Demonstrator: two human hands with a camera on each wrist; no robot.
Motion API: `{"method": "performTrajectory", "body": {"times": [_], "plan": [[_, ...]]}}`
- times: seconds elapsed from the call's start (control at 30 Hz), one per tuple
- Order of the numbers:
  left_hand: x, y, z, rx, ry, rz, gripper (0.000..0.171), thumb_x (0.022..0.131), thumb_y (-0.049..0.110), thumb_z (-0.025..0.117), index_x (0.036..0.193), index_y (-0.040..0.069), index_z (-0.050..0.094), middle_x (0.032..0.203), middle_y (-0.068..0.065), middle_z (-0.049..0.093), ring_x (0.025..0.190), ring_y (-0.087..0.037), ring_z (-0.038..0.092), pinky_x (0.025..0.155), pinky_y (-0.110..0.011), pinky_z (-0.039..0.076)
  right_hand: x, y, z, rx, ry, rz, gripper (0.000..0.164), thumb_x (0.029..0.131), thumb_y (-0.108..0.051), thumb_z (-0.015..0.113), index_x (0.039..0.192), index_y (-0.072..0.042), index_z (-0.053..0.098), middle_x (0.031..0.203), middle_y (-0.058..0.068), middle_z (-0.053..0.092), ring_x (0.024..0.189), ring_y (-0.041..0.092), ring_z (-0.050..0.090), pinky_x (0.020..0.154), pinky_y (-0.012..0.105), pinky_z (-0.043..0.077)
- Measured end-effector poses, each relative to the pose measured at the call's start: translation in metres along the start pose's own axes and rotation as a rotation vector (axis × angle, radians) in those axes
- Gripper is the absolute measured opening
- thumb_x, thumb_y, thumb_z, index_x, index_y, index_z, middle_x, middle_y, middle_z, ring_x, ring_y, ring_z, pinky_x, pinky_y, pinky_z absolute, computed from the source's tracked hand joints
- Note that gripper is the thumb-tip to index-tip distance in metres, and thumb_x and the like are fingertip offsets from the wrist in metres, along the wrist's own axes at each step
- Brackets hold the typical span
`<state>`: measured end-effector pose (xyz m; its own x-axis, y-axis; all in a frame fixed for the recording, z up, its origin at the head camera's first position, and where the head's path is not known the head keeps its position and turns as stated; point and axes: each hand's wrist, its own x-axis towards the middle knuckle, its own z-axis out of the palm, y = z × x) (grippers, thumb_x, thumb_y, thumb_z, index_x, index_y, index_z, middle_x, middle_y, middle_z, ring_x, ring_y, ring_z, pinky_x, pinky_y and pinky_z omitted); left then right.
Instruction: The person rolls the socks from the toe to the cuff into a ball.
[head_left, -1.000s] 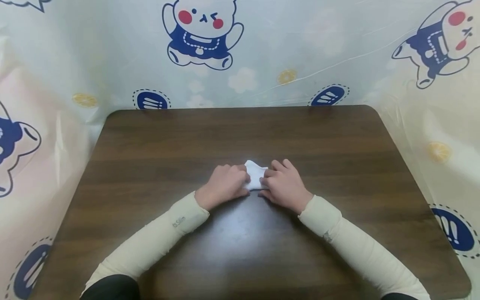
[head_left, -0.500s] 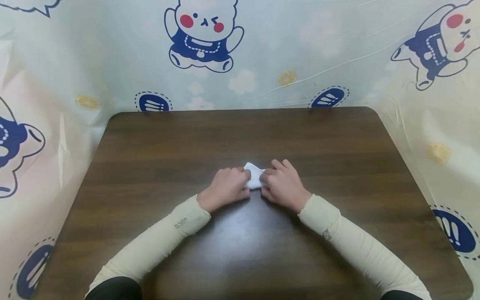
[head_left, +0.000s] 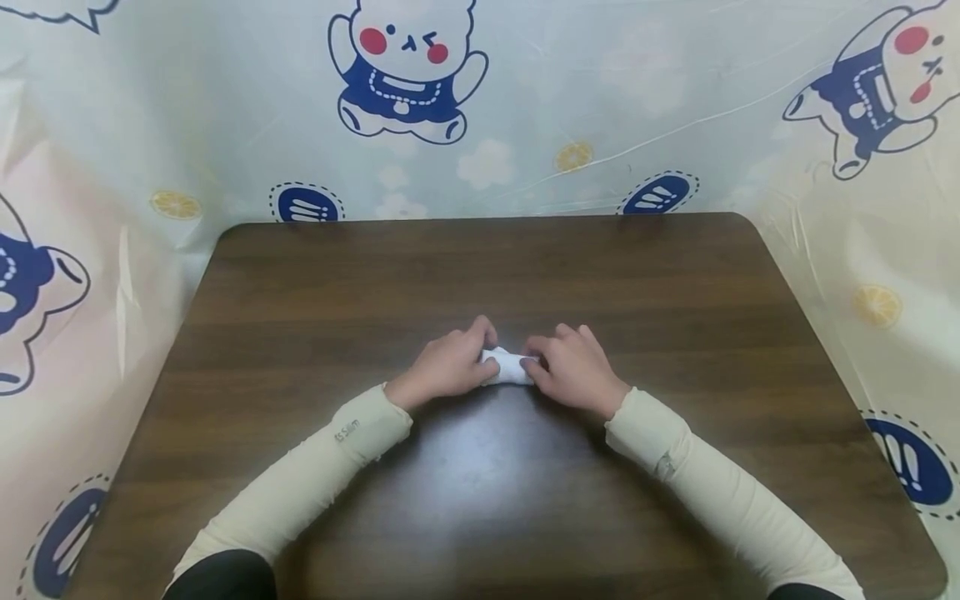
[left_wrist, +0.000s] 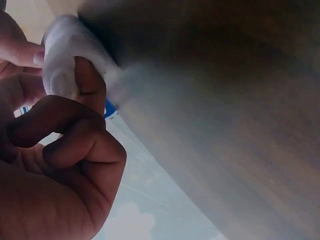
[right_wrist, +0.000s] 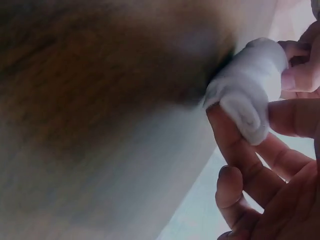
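Observation:
A small white cloth (head_left: 507, 367), rolled into a short cylinder, lies across the middle of the table between both hands. My left hand (head_left: 447, 362) pinches its left end with curled fingers and thumb. At the other end, my right hand (head_left: 576, 369) holds the roll between thumb and fingers. The right wrist view shows the spiral end of the cloth (right_wrist: 255, 75), with fingertips under and beside it. Close up in the left wrist view, the left hand's fingers are bent around the near end of the cloth (left_wrist: 70, 37). Its exact kind is hard to tell.
The dark brown wooden table (head_left: 480, 500) has rounded corners and reflects a bright patch near its front. A pale curtain (head_left: 525, 100) with cartoon prints stands behind it and along both sides. Cream sleeves cover both forearms.
The white cloth has gone from a flatter piece to a narrower roll. My thumbs now lie on its near side, and the left hand's fingers have lifted and reached over it.

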<state>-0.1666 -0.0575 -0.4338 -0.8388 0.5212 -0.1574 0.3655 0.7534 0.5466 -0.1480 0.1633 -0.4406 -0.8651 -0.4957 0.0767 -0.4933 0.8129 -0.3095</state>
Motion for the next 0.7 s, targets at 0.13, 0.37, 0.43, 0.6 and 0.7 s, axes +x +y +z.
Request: {"method": "performTrajectory", "body": {"times": [0.13,0.37,0.43,0.6,0.7], "plan": [[0.003,-0.003,0.0,0.025,-0.003,-0.037,0.029,0.091,0.026,0.068,0.112,0.014,0.051,0.075,-0.003,0.059,0.065,-0.02,0.056,0.057,-0.037,0.045,0.001,0.0,0.003,-0.055,-0.005,0.032,0.019,0.094,-0.031,0.067,0.099,-0.016,0.077,0.075,-0.004,0.064,0.07,0.02,0.045,0.062,0.036,0.033],[0.002,0.0,0.006,0.18,0.142,0.082,0.017,0.089,0.02,0.072,0.105,0.019,0.067,0.099,-0.001,0.057,0.07,-0.016,0.054,0.054,-0.033,0.045,0.0,-0.004,0.009,-0.191,0.151,-0.043,0.018,0.09,-0.027,0.072,0.103,-0.015,0.075,0.097,0.004,0.066,0.082,0.025,0.048,0.066,0.039,0.034],[0.0,0.003,0.007,0.237,0.169,0.156,0.015,0.089,0.02,0.07,0.104,0.018,0.071,0.101,-0.001,0.056,0.065,-0.014,0.053,0.05,-0.03,0.044,0.0,-0.006,0.009,-0.219,0.188,-0.1,0.013,0.089,-0.021,0.071,0.1,-0.015,0.074,0.096,0.003,0.068,0.081,0.025,0.049,0.066,0.039,0.033],[-0.006,0.006,0.008,0.349,0.168,0.226,0.026,0.085,0.034,0.075,0.105,0.017,0.073,0.092,0.001,0.056,0.058,-0.012,0.049,0.045,-0.026,0.041,-0.003,-0.012,0.009,-0.272,0.196,-0.19,0.013,0.09,-0.019,0.065,0.094,-0.014,0.076,0.086,0.001,0.07,0.073,0.023,0.048,0.065,0.038,0.032],[-0.008,0.005,0.008,0.385,0.157,0.234,0.039,0.08,0.04,0.083,0.11,0.017,0.072,0.097,0.0,0.059,0.061,-0.014,0.052,0.047,-0.028,0.044,-0.005,-0.016,0.008,-0.292,0.17,-0.193,0.022,0.087,-0.033,0.071,0.095,-0.014,0.077,0.087,0.002,0.071,0.074,0.023,0.048,0.066,0.039,0.032]]}}
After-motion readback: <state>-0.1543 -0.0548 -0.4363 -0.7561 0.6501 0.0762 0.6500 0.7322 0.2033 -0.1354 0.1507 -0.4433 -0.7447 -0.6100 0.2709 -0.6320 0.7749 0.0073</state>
